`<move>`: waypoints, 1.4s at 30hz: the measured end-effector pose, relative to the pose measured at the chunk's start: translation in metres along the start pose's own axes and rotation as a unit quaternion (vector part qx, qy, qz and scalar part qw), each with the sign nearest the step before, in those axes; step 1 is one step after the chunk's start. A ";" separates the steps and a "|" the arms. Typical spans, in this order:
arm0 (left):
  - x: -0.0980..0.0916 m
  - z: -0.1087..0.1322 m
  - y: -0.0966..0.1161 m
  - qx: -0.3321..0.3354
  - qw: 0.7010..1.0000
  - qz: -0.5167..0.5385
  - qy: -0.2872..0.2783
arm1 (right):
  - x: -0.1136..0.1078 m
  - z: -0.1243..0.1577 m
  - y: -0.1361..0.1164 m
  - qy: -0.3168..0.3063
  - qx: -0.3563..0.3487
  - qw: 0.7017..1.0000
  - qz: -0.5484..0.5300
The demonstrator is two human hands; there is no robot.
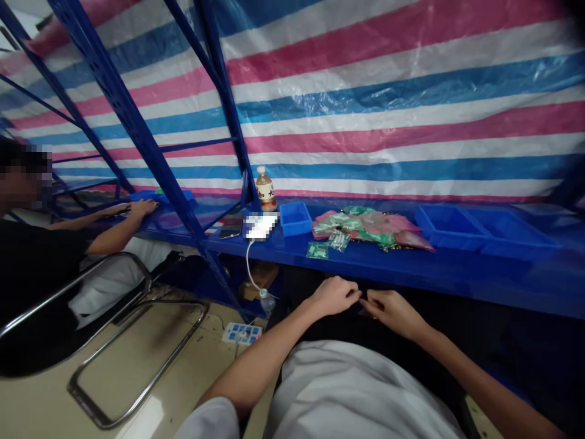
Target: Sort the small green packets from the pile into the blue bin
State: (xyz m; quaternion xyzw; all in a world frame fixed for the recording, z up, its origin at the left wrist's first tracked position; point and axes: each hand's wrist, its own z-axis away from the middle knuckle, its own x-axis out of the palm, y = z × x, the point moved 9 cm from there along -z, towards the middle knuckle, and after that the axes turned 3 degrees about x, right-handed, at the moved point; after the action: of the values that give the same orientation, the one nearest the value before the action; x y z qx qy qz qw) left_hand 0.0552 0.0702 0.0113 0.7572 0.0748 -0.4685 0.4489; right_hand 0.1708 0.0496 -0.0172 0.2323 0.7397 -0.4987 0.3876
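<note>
Over my lap, just in front of the shelf edge, my left hand [336,295] and my right hand [392,311] face each other, fingertips almost touching. The fingers of both are closed in a pinch. Whatever they hold, if anything, is too small and dark to make out. Beyond them on the blue shelf [274,249] lies a heap of small pink, green and clear plastic bags [370,227]. A small green packet [317,250] and a clear packet with pale pieces [339,240] lie at its front left.
An open blue bin [295,219] stands left of the heap, two more blue bins [450,227] to its right. A drink bottle [265,190] stands behind a blurred device with a white cable [249,268]. A power strip [242,333] is on the floor. A co-worker [41,268] sits at left.
</note>
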 end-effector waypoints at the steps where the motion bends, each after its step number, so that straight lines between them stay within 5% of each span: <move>1: -0.013 0.005 0.014 0.041 0.995 -0.069 0.052 | -0.015 0.004 -0.014 0.045 -0.031 0.998 0.034; 6: -0.077 0.035 0.041 0.111 0.927 -0.200 0.296 | -0.089 0.031 -0.046 0.322 -0.114 0.918 0.202; 10: -0.103 0.046 0.022 0.095 0.869 -0.294 0.385 | -0.104 0.037 -0.025 0.407 -0.055 0.867 0.283; 17: -0.089 0.040 0.011 0.205 0.880 -0.320 0.284 | -0.095 0.030 -0.010 0.379 -0.070 0.883 0.268; 21: -0.082 0.049 0.035 0.236 0.896 -0.200 0.319 | -0.096 0.034 -0.024 0.372 -0.084 0.901 0.206; 24: -0.079 0.051 0.043 0.160 0.914 0.002 0.372 | -0.089 0.034 -0.039 0.325 -0.102 0.936 0.086; 27: -0.057 0.041 0.037 0.054 0.914 0.222 0.335 | -0.073 0.028 -0.043 0.233 -0.050 0.966 -0.101; 31: -0.035 0.028 0.024 -0.018 0.879 0.385 0.281 | -0.054 0.020 -0.040 0.140 0.039 0.948 -0.282; 38: -0.031 0.021 0.020 -0.004 0.892 0.385 0.236 | -0.052 0.014 -0.040 0.097 0.058 0.931 -0.348; 42: -0.039 0.023 0.024 0.040 0.922 0.297 0.246 | -0.103 0.019 -0.038 0.203 0.032 0.954 -0.217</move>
State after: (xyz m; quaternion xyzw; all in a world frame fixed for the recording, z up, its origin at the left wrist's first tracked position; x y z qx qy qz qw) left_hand 0.0316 0.0506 0.0521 0.8536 -0.0643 -0.1151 0.5040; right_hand 0.2104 0.0217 0.0831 0.1744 0.8189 -0.5369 0.1040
